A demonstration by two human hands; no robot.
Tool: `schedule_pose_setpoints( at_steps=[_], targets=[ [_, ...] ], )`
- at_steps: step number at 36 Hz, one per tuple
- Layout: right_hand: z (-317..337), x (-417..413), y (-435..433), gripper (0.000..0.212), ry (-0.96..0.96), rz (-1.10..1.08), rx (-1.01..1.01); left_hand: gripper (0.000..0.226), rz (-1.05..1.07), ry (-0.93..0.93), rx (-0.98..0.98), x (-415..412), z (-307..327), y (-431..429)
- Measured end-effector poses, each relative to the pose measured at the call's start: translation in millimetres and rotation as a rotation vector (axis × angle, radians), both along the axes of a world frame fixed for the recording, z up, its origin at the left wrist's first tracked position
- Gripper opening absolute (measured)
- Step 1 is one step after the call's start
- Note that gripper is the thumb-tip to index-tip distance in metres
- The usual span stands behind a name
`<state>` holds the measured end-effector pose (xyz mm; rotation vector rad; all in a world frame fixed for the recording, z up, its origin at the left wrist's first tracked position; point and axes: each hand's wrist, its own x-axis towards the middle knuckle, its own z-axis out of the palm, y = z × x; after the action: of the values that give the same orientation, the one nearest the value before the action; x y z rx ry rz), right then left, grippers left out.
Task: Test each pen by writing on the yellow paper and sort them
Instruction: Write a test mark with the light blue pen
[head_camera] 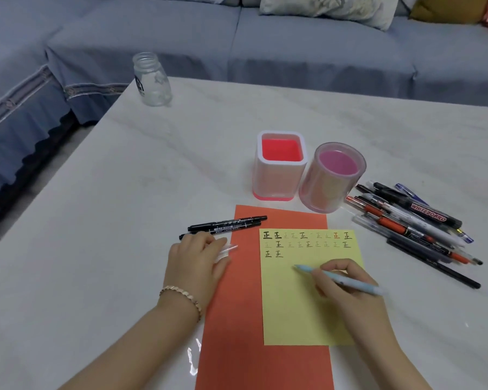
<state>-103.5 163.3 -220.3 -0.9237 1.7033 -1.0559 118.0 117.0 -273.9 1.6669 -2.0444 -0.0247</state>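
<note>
Pinching the light blue pen [358, 284] with the right hand [347, 294], holding its tip just over the yellow paper [293, 313] on the tabletop [124, 220], below the written rows. Laying the left hand [195, 263] palm down at the orange paper's [237, 319] left edge, touching something clear and blurry with the fingertips; not showing whether gripping it.
</note>
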Motion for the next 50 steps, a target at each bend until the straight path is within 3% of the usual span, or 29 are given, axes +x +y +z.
schedule_pose_setpoints(
  at_steps=[2,6,10,13,17,20,22,24,26,30,36,42,44,50],
  targets=[
    [2.8,2.1,1.2,0.011,-0.011,0.025,-0.007,0.012,-0.002,0.001,0.045,0.4,0.3,-3.2],
    [10.7,5.8,2.4,0.006,-0.048,0.085,-0.04,0.013,-0.008,0.077,0.199,-6.8,16.9,-5.7],
    [26.1,10.3,1.7,0.026,-0.239,0.087,-0.073,0.006,0.025,0.608,0.363,-14.3,45.8,5.8],
    [41.4,13.3,0.6,0.045,-0.406,0.088,-0.081,0.017,-0.003,0.819,0.353,-14.5,67.0,15.8],
    [56.4,17.4,-0.5,0.046,-0.465,0.113,-0.121,0.02,-0.077,0.851,0.309,-8.1,81.8,25.6],
    [63.2,21.7,-0.4,0.033,-0.453,0.142,-0.156,0.023,-0.078,0.836,0.26,-6.1,86.4,29.6],
    [65.3,23.7,-0.9,0.039,-0.437,0.158,-0.169,0.015,-0.091,0.835,0.249,-5.7,90.4,30.9],
    [66.9,25.8,-1.2,0.044,-0.423,0.172,-0.174,0.024,-0.109,0.833,0.237,-4.4,93.3,31.9],
    [68.1,28.6,-1.2,0.046,-0.389,0.198,-0.171,0.028,-0.138,0.795,0.227,-3.2,95.3,33.3],
    [71.4,38.4,-2.1,0.038,-0.292,0.259,-0.157,0.012,-0.224,0.664,0.205,-1.5,97.9,37.6],
    [79.6,72.7,-10.0,0.04,-0.255,0.393,-0.203,0.024,-0.342,0.539,0.212,13.4,107.9,47.3],
    [95.0,125.3,-23.4,0.03,-0.188,0.591,-0.281,0.02,-0.119,0.824,0.318,56.9,132.7,56.2],
    [101.2,146.6,-27.3,0.029,-0.227,0.657,-0.306,0.013,-0.052,0.959,0.414,75.1,148.5,58.7],
    [115.0,221.9,-24.9,0.029,-0.286,0.882,-0.31,0.026,0.166,1.186,0.711,140.7,179.1,74.2]
  ],
)
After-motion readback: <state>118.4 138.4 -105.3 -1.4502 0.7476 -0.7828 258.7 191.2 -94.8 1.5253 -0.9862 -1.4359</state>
